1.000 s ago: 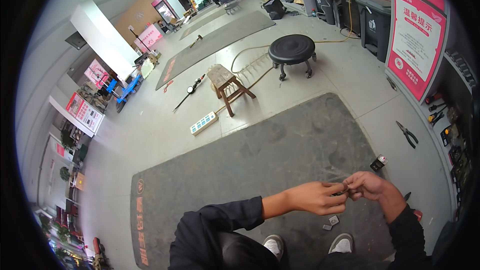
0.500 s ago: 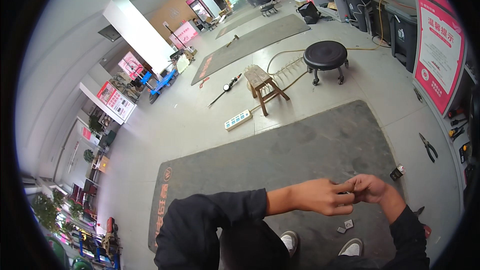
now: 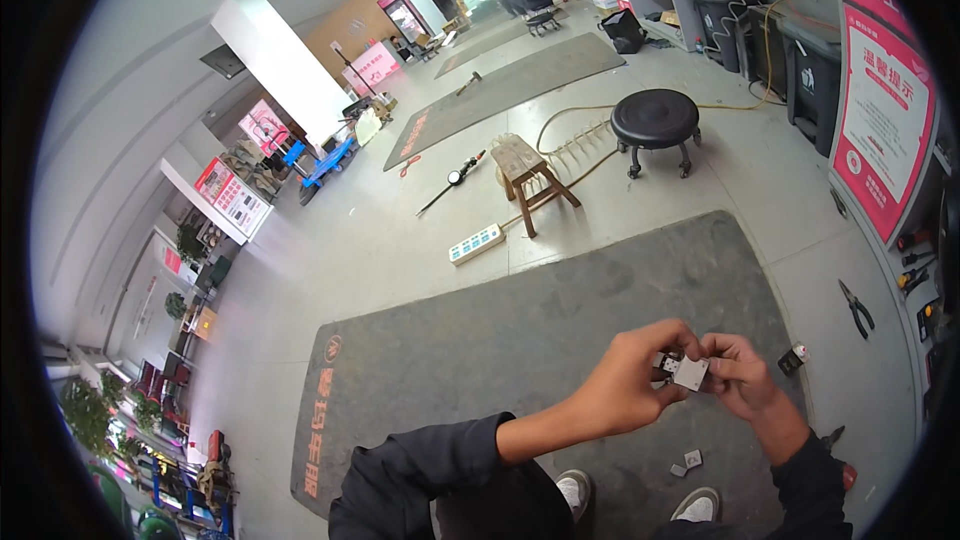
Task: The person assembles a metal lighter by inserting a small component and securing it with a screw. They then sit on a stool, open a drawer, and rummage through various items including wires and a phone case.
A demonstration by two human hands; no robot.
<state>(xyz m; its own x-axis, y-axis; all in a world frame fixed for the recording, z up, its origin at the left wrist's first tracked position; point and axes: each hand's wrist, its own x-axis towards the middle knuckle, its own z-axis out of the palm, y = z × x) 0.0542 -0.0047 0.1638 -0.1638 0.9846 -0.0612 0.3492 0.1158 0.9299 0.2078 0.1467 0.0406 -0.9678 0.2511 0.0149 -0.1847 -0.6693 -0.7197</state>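
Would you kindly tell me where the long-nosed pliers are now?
In the head view, the pliers lie on the floor at far right, off the dark mat, near the small black container.

Blk sleeves [image 3: 430,455] – lt-gry shoes [image 3: 698,506]

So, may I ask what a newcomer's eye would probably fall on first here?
Probably the small pale piece held in the left hand, with the right hand at its edge, above the large dark mat. Next, perhaps, the black round stool on casters beyond the mat, and the tall pink-and-white sign at the right.
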